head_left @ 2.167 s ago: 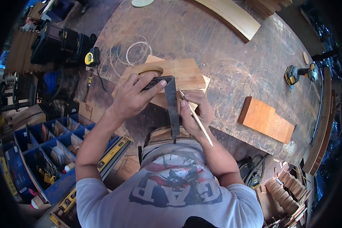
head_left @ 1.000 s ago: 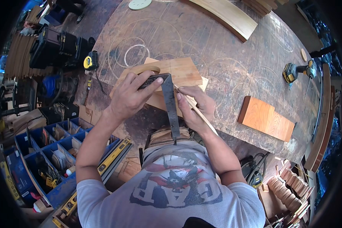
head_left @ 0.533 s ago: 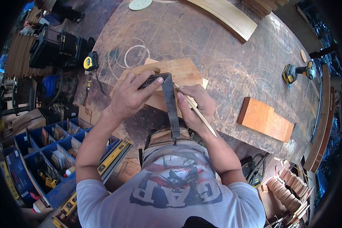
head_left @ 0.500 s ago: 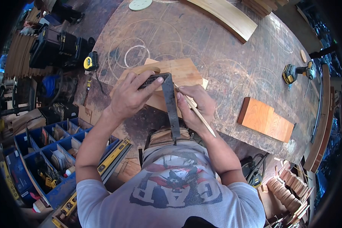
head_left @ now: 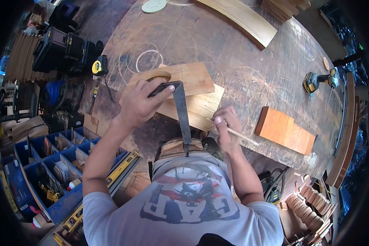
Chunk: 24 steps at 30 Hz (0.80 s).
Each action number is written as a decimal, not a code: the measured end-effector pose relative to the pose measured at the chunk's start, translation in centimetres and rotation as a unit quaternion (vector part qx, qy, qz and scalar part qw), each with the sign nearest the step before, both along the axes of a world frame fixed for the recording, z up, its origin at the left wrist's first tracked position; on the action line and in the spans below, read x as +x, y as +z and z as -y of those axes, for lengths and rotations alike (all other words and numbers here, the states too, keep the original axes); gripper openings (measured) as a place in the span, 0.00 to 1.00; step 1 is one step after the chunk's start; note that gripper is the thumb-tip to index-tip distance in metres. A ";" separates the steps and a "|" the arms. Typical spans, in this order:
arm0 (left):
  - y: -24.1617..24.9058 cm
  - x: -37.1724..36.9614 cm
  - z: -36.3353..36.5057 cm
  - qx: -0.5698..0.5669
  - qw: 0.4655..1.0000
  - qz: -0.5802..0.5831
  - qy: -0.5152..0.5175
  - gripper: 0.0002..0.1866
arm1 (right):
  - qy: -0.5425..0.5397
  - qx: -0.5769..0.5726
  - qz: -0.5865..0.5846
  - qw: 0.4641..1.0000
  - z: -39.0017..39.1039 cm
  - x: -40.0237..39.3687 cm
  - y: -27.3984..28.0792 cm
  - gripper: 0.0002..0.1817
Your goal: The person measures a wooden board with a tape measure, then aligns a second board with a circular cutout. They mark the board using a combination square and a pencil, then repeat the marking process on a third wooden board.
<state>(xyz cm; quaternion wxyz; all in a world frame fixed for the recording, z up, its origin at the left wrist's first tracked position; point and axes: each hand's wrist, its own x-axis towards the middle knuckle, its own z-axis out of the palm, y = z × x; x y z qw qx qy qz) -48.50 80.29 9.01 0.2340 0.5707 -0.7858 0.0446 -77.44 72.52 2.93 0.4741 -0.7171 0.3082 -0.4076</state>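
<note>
My left hand (head_left: pixel 138 102) grips the dark stock of a try square (head_left: pixel 182 110), thumb on its corner. The square's metal blade points down toward my waist. Under and beyond that hand lies a thick wooden block (head_left: pixel 196 77), with a thin line across its face. A rounded wooden piece (head_left: pixel 159 74) shows just past my left fingers. Beneath the block sits a paler board (head_left: pixel 207 107). To the right of this board, my right hand (head_left: pixel 228 126) is closed around a pencil (head_left: pixel 245 136), apart from the wood.
On the worktable (head_left: pixel 233 82) are an orange-brown wood block (head_left: pixel 285 131), a cordless drill (head_left: pixel 313 82), a tape measure (head_left: pixel 99 66), a sanding disc (head_left: pixel 153 5) and a long curved board (head_left: pixel 242 20). A blue divided bin (head_left: pixel 63 194) and a yellow level (head_left: pixel 123 167) stand at lower left.
My right hand has drawn back from the square's blade, moving right and down with the pencil, uncovering more of the pale board. My left hand keeps hold of the square.
</note>
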 end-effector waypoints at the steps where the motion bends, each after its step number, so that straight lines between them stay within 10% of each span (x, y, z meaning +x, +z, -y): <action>1: -0.4 -0.3 -0.3 0.000 1.000 0.000 0.004 0.29 | -0.033 0.067 -0.016 0.997 -0.3 -0.7 -0.2 0.16; 5: -3.0 -2.3 -2.8 0.026 0.999 -0.028 0.026 0.27 | -0.123 0.433 0.013 0.893 -1.5 -0.1 -1.1 0.24; 13: -5.9 -2.8 -4.5 0.022 0.995 -0.084 0.056 0.28 | -0.032 0.493 -0.043 0.868 -1.3 1.1 -0.7 0.24; 17: -5.8 -2.5 -4.7 0.083 0.981 -0.161 0.065 0.28 | -0.046 0.617 0.111 0.778 -0.7 2.1 -1.6 0.19; 24: -7.2 0.3 -7.4 0.020 0.961 -0.247 0.120 0.24 | -0.122 0.406 -0.050 0.904 -1.2 2.4 -4.4 0.17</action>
